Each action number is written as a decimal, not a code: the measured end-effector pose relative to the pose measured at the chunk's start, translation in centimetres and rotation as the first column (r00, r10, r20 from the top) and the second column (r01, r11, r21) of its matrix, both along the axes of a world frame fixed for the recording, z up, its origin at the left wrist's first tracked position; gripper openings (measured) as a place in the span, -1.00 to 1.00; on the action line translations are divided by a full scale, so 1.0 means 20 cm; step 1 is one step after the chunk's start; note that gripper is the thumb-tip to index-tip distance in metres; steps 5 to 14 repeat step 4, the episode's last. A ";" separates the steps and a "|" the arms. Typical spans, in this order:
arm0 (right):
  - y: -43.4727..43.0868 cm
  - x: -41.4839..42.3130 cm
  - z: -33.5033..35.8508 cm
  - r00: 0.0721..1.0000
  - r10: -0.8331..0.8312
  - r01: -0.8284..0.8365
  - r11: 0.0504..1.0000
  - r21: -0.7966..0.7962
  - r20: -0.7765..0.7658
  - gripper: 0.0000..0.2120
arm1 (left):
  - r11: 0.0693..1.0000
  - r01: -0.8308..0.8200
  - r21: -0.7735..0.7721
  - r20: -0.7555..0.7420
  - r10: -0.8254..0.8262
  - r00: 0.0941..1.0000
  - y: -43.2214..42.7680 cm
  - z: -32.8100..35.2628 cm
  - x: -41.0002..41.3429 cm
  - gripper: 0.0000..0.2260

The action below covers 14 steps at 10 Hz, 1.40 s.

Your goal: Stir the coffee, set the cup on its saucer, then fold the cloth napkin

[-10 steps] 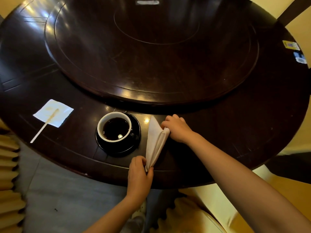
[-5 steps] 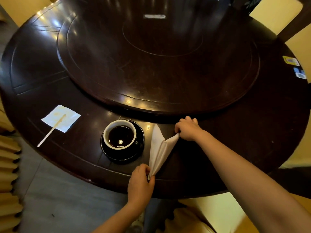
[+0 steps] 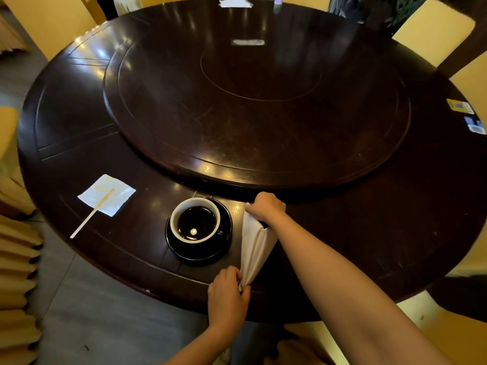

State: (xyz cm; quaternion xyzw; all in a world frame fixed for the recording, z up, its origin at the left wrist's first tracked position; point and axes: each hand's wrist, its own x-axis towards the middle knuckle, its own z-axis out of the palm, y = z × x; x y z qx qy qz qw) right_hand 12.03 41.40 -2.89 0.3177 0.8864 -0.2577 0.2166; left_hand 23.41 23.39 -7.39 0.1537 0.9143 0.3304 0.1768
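Big round dark table (image 3: 79, 122) here, polished wood catching spots of light, with a raised turntable (image 3: 258, 101) filling its middle, and yellow chairs (image 3: 432, 30) ringed around the far side above a grey floor. Over at the right edge, a couple of small stickers (image 3: 461, 108). On the left sits a white paper square (image 3: 106, 194) with a wooden stirrer (image 3: 92, 214) lying across it, one end poking off toward the table's edge. The cup (image 3: 195, 219), white inside and full of dark coffee, is sitting in its black saucer (image 3: 199, 252) near the front rim. Now, compared with half a second ago, the view has pulled back and tilted up, so more of the far side and chairs shows, and the right hand (image 3: 266, 208) has swung across: it was out to the right of the napkin, pulling a corner sideways, and now it is up at the napkin's far tip, right beside the saucer. The napkin (image 3: 253, 246) has gone from a spread wedge to a long narrow white strip, just right of the saucer, stretched taut from far to near. The right hand's fingers are curled shut on the far end, the forearm crossing over part of the cloth. The left hand (image 3: 226, 296) pinches the near end at the table's front edge, thumb and fingertips (image 3: 238, 276) clamped on the gathered point.
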 end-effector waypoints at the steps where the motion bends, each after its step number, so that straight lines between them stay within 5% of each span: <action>1: 0.01 0.02 -0.02 1.000 -0.013 0.013 0.999 -0.036 0.004 -0.77 | 1.000 0.015 -0.002 0.007 -0.015 1.000 0.00 -0.01 0.00 -0.74; 2: 0.04 0.07 0.03 0.999 -0.039 0.037 0.998 -0.049 -0.038 -0.70 | 0.999 0.047 -0.017 -0.005 -0.047 0.999 -0.02 0.00 0.00 -0.74; 4: 0.07 0.32 0.35 0.908 -0.161 0.161 0.986 -0.033 -0.387 -0.81 | 0.992 0.128 -0.016 0.134 -0.125 0.983 -0.10 0.03 0.00 -0.69; 14: 0.07 0.32 0.35 0.908 -0.161 0.161 0.986 -0.033 -0.387 -0.81 | 0.992 0.128 -0.016 0.134 -0.125 0.983 -0.10 0.03 0.00 -0.69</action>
